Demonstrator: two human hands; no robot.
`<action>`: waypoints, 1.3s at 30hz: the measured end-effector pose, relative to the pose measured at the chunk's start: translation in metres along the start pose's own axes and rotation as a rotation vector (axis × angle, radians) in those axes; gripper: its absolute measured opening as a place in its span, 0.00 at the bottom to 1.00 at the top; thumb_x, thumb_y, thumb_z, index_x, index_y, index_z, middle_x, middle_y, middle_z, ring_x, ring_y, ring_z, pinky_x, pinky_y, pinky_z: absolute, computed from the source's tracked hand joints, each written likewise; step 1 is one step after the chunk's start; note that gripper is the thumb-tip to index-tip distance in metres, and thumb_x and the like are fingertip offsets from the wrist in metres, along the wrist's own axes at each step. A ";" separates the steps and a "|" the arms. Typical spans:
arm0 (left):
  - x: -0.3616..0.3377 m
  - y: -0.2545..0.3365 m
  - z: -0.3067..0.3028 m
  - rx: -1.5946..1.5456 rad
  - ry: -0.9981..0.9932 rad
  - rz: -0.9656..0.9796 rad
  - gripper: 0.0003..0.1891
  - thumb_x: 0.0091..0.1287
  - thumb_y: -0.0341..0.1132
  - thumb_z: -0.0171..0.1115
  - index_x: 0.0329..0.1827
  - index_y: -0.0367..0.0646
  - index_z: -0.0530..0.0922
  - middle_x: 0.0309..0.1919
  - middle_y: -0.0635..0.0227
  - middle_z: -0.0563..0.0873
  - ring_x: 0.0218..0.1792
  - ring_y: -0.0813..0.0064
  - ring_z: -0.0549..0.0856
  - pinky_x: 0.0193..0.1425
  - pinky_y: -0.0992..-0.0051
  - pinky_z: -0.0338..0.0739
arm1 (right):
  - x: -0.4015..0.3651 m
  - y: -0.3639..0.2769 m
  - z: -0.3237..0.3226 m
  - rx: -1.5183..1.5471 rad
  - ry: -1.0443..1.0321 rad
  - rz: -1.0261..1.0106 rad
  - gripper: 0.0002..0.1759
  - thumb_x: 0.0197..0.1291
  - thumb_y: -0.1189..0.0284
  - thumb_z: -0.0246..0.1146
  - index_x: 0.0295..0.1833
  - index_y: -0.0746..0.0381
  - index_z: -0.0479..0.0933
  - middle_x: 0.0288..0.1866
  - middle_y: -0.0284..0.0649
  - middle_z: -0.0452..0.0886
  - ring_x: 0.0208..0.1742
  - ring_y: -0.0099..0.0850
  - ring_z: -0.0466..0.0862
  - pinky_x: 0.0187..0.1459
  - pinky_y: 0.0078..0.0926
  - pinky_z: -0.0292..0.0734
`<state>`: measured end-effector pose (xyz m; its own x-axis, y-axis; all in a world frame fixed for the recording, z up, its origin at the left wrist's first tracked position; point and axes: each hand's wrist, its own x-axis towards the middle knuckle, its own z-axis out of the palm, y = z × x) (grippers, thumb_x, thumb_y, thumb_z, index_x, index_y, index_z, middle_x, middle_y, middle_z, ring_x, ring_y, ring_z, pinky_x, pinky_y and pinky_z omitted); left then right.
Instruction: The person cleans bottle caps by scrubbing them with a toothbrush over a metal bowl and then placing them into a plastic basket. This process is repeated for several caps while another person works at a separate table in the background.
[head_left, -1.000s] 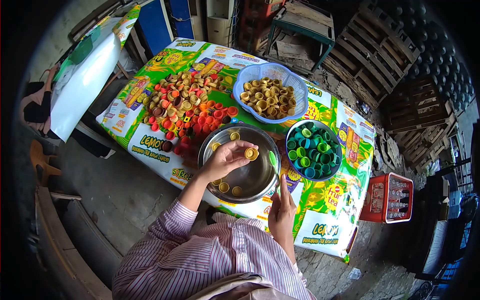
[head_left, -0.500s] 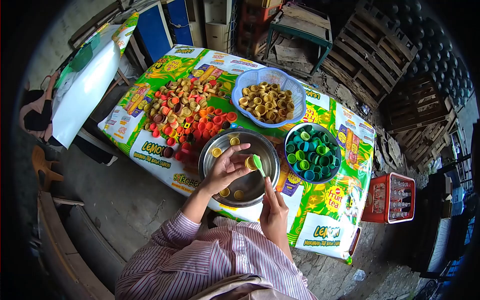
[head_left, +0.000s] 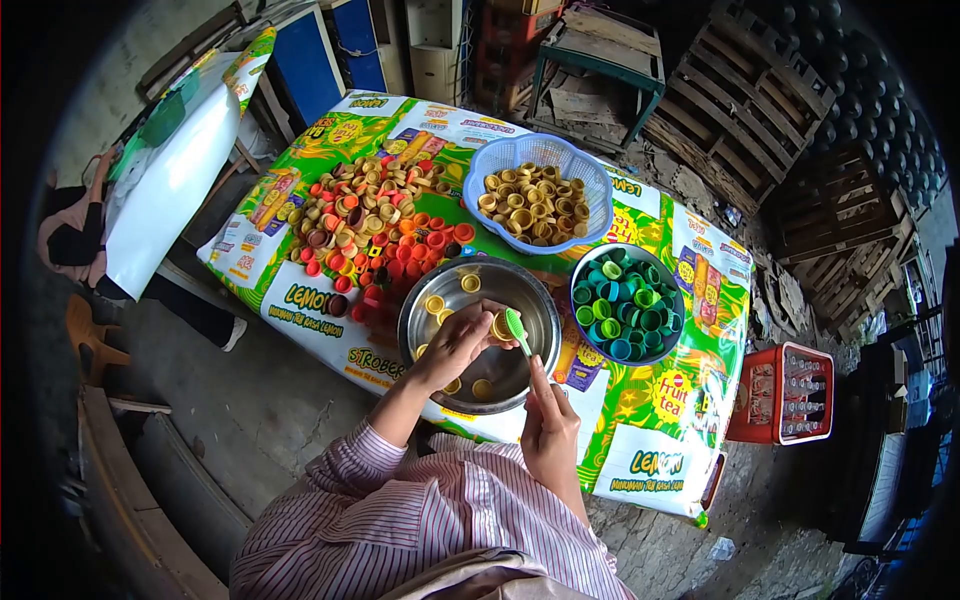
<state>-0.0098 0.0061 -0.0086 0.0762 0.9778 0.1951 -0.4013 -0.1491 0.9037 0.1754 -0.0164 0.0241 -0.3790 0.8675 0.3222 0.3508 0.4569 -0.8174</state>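
Observation:
Over the steel bowl (head_left: 412,362), my left hand (head_left: 455,345) has its fingers closed round a yellow cap (head_left: 501,326). My right hand (head_left: 549,415) grips a small brush with a green head (head_left: 514,323), whose bristle end touches the cap. Several yellow caps (head_left: 471,284) lie inside the bowl. Behind it a blue plastic basket (head_left: 478,165) holds tan caps, and a round bowl (head_left: 681,318) of green and teal caps stands to the right. Red, orange and tan caps (head_left: 375,215) are heaped at the left.
A printed plastic sheet (head_left: 640,400) covers the table. On the floor at right stands a red crate (head_left: 759,400) of bottles. Wooden pallets (head_left: 740,100) and a green-framed stand (head_left: 600,50) are behind. At far left a person (head_left: 75,235) is beside a white sheet (head_left: 170,195).
The fingers of my left hand have curled in closer around the cap. The brush has barely moved. At far left, the other person's leg and foot have shifted right.

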 end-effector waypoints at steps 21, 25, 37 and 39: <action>0.003 0.004 0.009 -0.218 0.005 0.042 0.20 0.71 0.42 0.47 0.62 0.41 0.64 0.42 0.69 0.76 0.43 0.79 0.76 0.48 0.76 0.71 | 0.000 -0.005 -0.003 0.036 -0.029 -0.002 0.31 0.56 0.84 0.55 0.66 0.53 0.65 0.25 0.44 0.70 0.23 0.40 0.74 0.28 0.34 0.71; 0.003 0.010 0.010 -0.114 -0.099 0.031 0.22 0.68 0.41 0.51 0.62 0.42 0.63 0.47 0.66 0.75 0.45 0.76 0.75 0.48 0.76 0.70 | 0.000 -0.003 -0.005 0.013 -0.001 0.010 0.33 0.51 0.88 0.51 0.65 0.58 0.65 0.27 0.45 0.72 0.24 0.35 0.74 0.29 0.27 0.71; 0.004 0.006 0.011 0.250 0.116 0.087 0.18 0.73 0.46 0.42 0.54 0.42 0.69 0.33 0.79 0.73 0.22 0.93 0.59 0.24 0.90 0.54 | 0.000 -0.005 -0.002 -0.017 0.020 -0.053 0.30 0.56 0.83 0.56 0.65 0.52 0.66 0.26 0.44 0.72 0.23 0.40 0.76 0.26 0.34 0.71; 0.004 0.009 0.018 0.150 0.154 0.045 0.18 0.73 0.46 0.41 0.54 0.43 0.68 0.33 0.80 0.73 0.22 0.93 0.59 0.24 0.89 0.54 | 0.000 -0.005 -0.004 -0.019 -0.008 -0.054 0.29 0.56 0.83 0.55 0.65 0.52 0.67 0.26 0.44 0.72 0.23 0.40 0.76 0.26 0.34 0.71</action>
<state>0.0038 0.0056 0.0072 -0.0840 0.9788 0.1868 -0.2604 -0.2025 0.9440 0.1768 -0.0179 0.0302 -0.4050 0.8397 0.3618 0.3455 0.5069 -0.7897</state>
